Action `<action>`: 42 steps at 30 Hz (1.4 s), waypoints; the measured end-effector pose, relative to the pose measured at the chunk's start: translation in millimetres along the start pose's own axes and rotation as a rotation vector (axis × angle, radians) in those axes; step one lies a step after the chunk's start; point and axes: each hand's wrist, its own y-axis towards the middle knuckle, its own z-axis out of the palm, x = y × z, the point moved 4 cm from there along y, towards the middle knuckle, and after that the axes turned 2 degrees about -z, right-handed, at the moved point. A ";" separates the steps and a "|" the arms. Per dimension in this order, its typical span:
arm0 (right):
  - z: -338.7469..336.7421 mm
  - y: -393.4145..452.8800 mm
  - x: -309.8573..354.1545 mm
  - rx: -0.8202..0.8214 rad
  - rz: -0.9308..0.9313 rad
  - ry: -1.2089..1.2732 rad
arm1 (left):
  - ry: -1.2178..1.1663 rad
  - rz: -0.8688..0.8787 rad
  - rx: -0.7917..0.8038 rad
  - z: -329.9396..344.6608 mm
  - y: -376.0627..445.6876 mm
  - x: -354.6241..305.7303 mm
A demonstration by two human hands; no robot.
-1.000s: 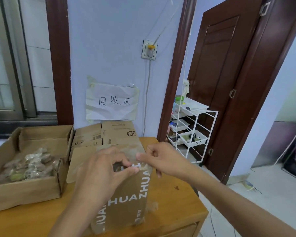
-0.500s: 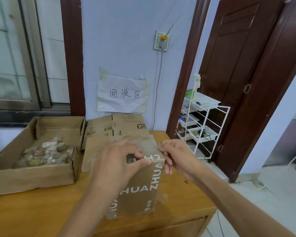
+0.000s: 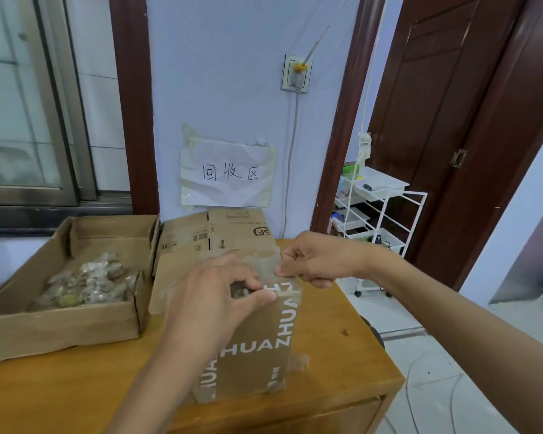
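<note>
A tall brown cardboard box [image 3: 257, 346] printed "ZHUAN" stands upright on the wooden table [image 3: 76, 380], near its front right. Clear tape [image 3: 264, 264] covers the box's top. My left hand [image 3: 213, 299] grips the box's top front edge, thumb on the printed face and fingers curled over the top. At the top right corner, my right hand [image 3: 314, 261] pinches the tape's edge between thumb and forefinger. The box's rear side is hidden.
An open cardboard tray [image 3: 60, 327] holding crumpled tape scraps [image 3: 85, 283] sits at the left. Flattened cartons [image 3: 217, 233] lie against the wall under a paper sign [image 3: 229, 173]. A white wire rack [image 3: 376, 208] and a dark door [image 3: 445, 120] stand on the right.
The view has drifted so the box sits further right in frame. My right hand has moved from the top front corner up and back along the box's right edge, still pinching tape.
</note>
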 end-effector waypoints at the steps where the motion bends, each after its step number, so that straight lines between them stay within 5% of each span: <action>1: 0.7 1.2 -2.6 -0.002 -0.004 0.046 | -0.004 -0.002 0.001 -0.1 0.2 -0.1; 5: 15.5 -5.9 -20.4 -0.132 -0.020 0.364 | -0.004 -0.005 -0.001 0.4 -2.1 -0.5; 11: 77.2 -6.7 -47.7 -0.578 -0.116 1.121 | -0.020 -0.026 -0.022 2.4 -1.9 1.6; 14: 72.5 -8.0 -41.1 -0.581 -0.052 1.038 | -0.008 -0.033 -0.011 1.5 -1.9 1.3; 20: 28.7 -3.8 -22.6 -0.447 0.111 0.168 | -0.011 -0.028 -0.009 1.4 -2.7 0.7; 23: 13.4 3.0 -13.6 -0.366 0.087 0.012 | -0.019 -0.025 -0.007 1.4 -2.9 0.2; 25: 10.6 3.5 -16.7 -0.373 0.064 0.118 | -0.010 -0.036 -0.010 -0.5 -4.7 -0.6; 30: 60.5 0.5 -33.1 -0.598 0.137 0.871 | 0.108 0.004 -0.071 -3.6 -12.8 -14.4; 32: 56.3 -1.6 -28.0 -0.682 0.141 0.707 | 0.150 0.013 -0.072 -4.9 -19.1 -17.7; 36: 17.3 -7.9 -3.6 -0.649 0.121 -0.218 | 0.200 0.056 0.035 -22.3 -20.0 -32.5; 42: -51.7 -43.2 91.9 -0.845 -0.140 -0.807 | 0.391 0.141 -0.140 -86.2 42.5 -77.4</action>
